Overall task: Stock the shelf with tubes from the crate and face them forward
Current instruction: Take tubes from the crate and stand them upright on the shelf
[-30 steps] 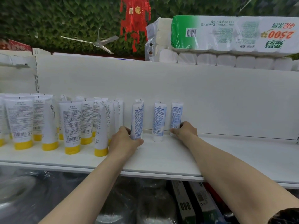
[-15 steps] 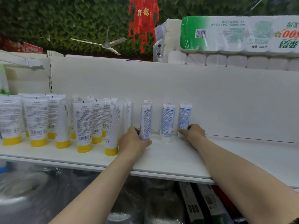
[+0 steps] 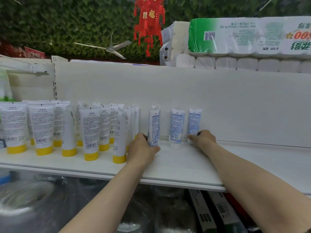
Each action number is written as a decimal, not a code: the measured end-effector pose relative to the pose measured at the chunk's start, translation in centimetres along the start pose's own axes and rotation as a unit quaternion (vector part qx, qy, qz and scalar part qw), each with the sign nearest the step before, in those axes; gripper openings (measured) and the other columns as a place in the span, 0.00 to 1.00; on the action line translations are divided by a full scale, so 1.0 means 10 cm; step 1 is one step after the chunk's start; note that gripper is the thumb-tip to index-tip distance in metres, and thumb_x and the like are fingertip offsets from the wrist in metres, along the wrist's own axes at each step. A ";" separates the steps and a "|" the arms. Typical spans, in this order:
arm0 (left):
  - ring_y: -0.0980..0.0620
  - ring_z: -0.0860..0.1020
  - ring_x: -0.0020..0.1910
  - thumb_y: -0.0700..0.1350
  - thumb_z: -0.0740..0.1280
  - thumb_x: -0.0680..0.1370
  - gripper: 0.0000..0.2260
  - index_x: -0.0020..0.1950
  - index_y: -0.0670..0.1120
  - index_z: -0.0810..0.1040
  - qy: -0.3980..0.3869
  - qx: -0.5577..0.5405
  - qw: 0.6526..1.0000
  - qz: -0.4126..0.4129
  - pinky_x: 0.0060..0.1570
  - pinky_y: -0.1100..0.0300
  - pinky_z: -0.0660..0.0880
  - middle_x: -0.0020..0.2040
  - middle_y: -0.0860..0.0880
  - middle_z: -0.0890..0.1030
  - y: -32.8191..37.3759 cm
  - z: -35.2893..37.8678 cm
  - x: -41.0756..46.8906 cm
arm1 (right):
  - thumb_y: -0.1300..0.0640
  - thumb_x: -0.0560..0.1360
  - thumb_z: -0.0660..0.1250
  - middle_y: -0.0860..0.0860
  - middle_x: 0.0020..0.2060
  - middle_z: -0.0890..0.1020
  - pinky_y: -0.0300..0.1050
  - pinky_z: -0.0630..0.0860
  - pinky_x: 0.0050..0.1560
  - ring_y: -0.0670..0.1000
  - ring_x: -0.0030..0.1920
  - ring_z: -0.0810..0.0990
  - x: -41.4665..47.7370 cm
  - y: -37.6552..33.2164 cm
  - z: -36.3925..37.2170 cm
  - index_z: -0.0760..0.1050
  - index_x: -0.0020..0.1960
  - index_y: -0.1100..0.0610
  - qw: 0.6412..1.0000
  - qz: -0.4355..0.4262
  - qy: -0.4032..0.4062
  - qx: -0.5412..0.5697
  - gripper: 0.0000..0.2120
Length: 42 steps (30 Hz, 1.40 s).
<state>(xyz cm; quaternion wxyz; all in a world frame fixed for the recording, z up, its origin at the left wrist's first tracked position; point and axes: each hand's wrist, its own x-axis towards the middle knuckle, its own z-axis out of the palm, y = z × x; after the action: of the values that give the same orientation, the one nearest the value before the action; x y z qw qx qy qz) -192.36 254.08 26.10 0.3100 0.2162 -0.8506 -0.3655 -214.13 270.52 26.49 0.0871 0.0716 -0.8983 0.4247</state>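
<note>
Three slim blue-and-white tubes stand upright on the white shelf (image 3: 185,167), caps down, their printed backs toward me. My left hand (image 3: 142,151) grips the base of the left tube (image 3: 154,126). My right hand (image 3: 202,138) grips the base of the right tube (image 3: 193,121). The middle tube (image 3: 175,127) stands free between them. Left of these stand several larger white tubes with yellow caps (image 3: 90,132), also showing their barcodes. No crate is in view.
The shelf's white back panel (image 3: 235,101) rises right behind the tubes. Packs of toilet paper (image 3: 235,42) lie on top of it. The shelf surface to the right of my right hand is bare. Plastic-wrapped goods and boxes (image 3: 210,214) sit below.
Both hands keep their grips on the same two tubes. The camera has swung slightly left, so everything sits further right in the picture.
</note>
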 end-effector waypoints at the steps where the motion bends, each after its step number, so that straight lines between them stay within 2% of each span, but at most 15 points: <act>1: 0.48 0.78 0.55 0.51 0.75 0.72 0.21 0.59 0.46 0.71 -0.001 -0.002 1.000 -0.001 0.49 0.59 0.73 0.57 0.49 0.80 0.00 0.00 0.00 | 0.37 0.69 0.72 0.55 0.50 0.81 0.51 0.77 0.54 0.58 0.54 0.78 0.00 0.00 0.00 0.77 0.50 0.53 1.000 0.000 -0.001 -0.001 0.21; 4: 0.48 0.78 0.55 0.51 0.75 0.72 0.21 0.59 0.46 0.71 -0.004 -0.006 1.000 -0.003 0.49 0.59 0.73 0.58 0.49 0.80 0.00 0.00 0.01 | 0.37 0.70 0.72 0.55 0.50 0.82 0.50 0.77 0.53 0.58 0.53 0.79 -0.03 -0.01 -0.01 0.78 0.51 0.54 1.000 -0.001 -0.002 -0.004 0.22; 8: 0.47 0.78 0.56 0.50 0.74 0.72 0.21 0.59 0.45 0.72 -0.006 -0.010 1.000 -0.005 0.49 0.58 0.73 0.58 0.48 0.79 0.00 0.00 0.02 | 0.38 0.71 0.72 0.55 0.48 0.82 0.45 0.73 0.44 0.58 0.51 0.79 -0.09 -0.05 -0.08 0.78 0.47 0.55 1.000 0.004 -0.003 0.001 0.20; 10: 0.46 0.78 0.55 0.51 0.74 0.72 0.20 0.58 0.45 0.72 -0.008 -0.014 1.000 -0.009 0.48 0.58 0.72 0.58 0.47 0.80 0.00 0.00 0.03 | 0.39 0.71 0.73 0.55 0.47 0.83 0.44 0.73 0.45 0.58 0.51 0.79 -0.14 -0.06 -0.14 0.78 0.44 0.56 1.000 0.013 0.007 0.000 0.19; 15: 0.45 0.78 0.57 0.50 0.74 0.73 0.20 0.59 0.45 0.71 -0.016 -0.017 1.000 -0.014 0.47 0.58 0.71 0.60 0.46 0.79 0.02 -0.01 0.03 | 0.40 0.71 0.73 0.56 0.47 0.83 0.48 0.76 0.49 0.58 0.52 0.78 -0.34 -0.06 -0.30 0.79 0.47 0.59 0.999 0.015 0.026 -0.013 0.21; 17: 0.44 0.77 0.58 0.51 0.74 0.73 0.22 0.61 0.44 0.70 -0.018 -0.014 1.000 -0.015 0.47 0.57 0.71 0.61 0.45 0.78 0.03 -0.03 0.00 | 0.41 0.71 0.73 0.57 0.52 0.83 0.49 0.75 0.50 0.58 0.53 0.78 -0.49 -0.05 -0.39 0.79 0.51 0.60 0.999 0.006 0.027 -0.025 0.22; 19: 0.41 0.77 0.60 0.51 0.74 0.73 0.25 0.63 0.42 0.68 -0.015 -0.008 1.000 -0.006 0.48 0.55 0.72 0.62 0.43 0.77 0.06 -0.05 -0.04 | 0.42 0.72 0.73 0.56 0.60 0.79 0.46 0.72 0.50 0.58 0.59 0.76 -0.69 -0.03 -0.51 0.75 0.63 0.59 0.999 -0.001 0.032 -0.031 0.27; 22: 0.39 0.73 0.63 0.50 0.74 0.73 0.31 0.68 0.40 0.63 0.016 0.010 0.999 0.038 0.53 0.51 0.72 0.65 0.40 0.75 0.13 -0.07 -0.16 | 0.44 0.73 0.73 0.55 0.62 0.76 0.44 0.70 0.50 0.55 0.58 0.75 -0.97 0.04 -0.76 0.71 0.67 0.56 0.998 -0.016 0.048 -0.040 0.28; 24: 0.40 0.68 0.67 0.51 0.74 0.73 0.37 0.73 0.40 0.58 0.061 0.045 0.991 0.106 0.59 0.51 0.70 0.68 0.40 0.72 0.17 -0.07 -0.27 | 0.44 0.72 0.73 0.54 0.60 0.77 0.44 0.70 0.49 0.52 0.53 0.74 -1.13 0.14 -0.94 0.71 0.65 0.53 0.996 -0.027 0.061 -0.053 0.26; 26: 0.41 0.64 0.70 0.51 0.74 0.73 0.41 0.77 0.40 0.54 0.117 0.071 0.972 0.192 0.66 0.52 0.66 0.71 0.40 0.67 0.19 -0.04 -0.37 | 0.43 0.71 0.73 0.54 0.59 0.77 0.45 0.70 0.49 0.52 0.55 0.73 -1.27 0.27 -1.12 0.71 0.64 0.50 0.994 -0.033 0.078 -0.076 0.24; 28: 0.40 0.62 0.72 0.52 0.74 0.73 0.42 0.77 0.39 0.55 0.164 0.074 0.953 0.244 0.70 0.51 0.63 0.73 0.39 0.65 0.23 0.00 -0.44 | 0.43 0.71 0.73 0.54 0.58 0.77 0.47 0.72 0.49 0.52 0.57 0.72 -1.41 0.40 -1.29 0.71 0.63 0.47 0.990 -0.033 0.093 -0.104 0.23; 30: 0.39 0.60 0.74 0.53 0.74 0.72 0.42 0.77 0.39 0.55 0.186 0.077 0.949 0.244 0.73 0.49 0.60 0.75 0.38 0.62 0.28 0.03 -0.56 | 0.43 0.71 0.72 0.54 0.57 0.77 0.48 0.73 0.49 0.52 0.56 0.71 -1.55 0.49 -1.46 0.70 0.63 0.46 0.986 -0.030 0.104 -0.129 0.23; 34: 0.41 0.50 0.77 0.56 0.71 0.74 0.43 0.79 0.41 0.50 0.150 0.080 0.959 0.226 0.75 0.49 0.52 0.78 0.39 0.51 0.43 0.14 -0.97 | 0.45 0.73 0.71 0.55 0.53 0.80 0.52 0.75 0.53 0.56 0.64 0.70 -1.83 0.65 -1.79 0.70 0.65 0.48 0.981 -0.033 0.115 -0.154 0.23; 38: 0.43 0.49 0.78 0.57 0.69 0.76 0.41 0.79 0.44 0.49 0.091 0.068 0.966 0.231 0.76 0.50 0.54 0.79 0.42 0.49 0.66 0.29 -1.39 | 0.47 0.73 0.72 0.54 0.51 0.79 0.48 0.72 0.46 0.56 0.59 0.72 -2.08 0.89 -2.10 0.71 0.65 0.49 0.979 -0.043 0.120 -0.161 0.23; 42: 0.45 0.51 0.77 0.54 0.70 0.76 0.38 0.78 0.47 0.52 0.036 0.049 0.970 0.234 0.74 0.52 0.56 0.79 0.44 0.51 1.03 0.58 -1.95 | 0.48 0.72 0.73 0.53 0.49 0.78 0.49 0.75 0.48 0.58 0.59 0.75 -2.34 1.27 -2.55 0.71 0.65 0.50 0.973 -0.066 0.121 -0.187 0.24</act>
<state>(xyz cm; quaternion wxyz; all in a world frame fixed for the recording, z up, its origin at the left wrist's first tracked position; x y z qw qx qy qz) -183.88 275.10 23.57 0.4064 0.0393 -0.8826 -0.2332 -191.43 299.55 27.75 0.2350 0.0607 -0.9379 0.2476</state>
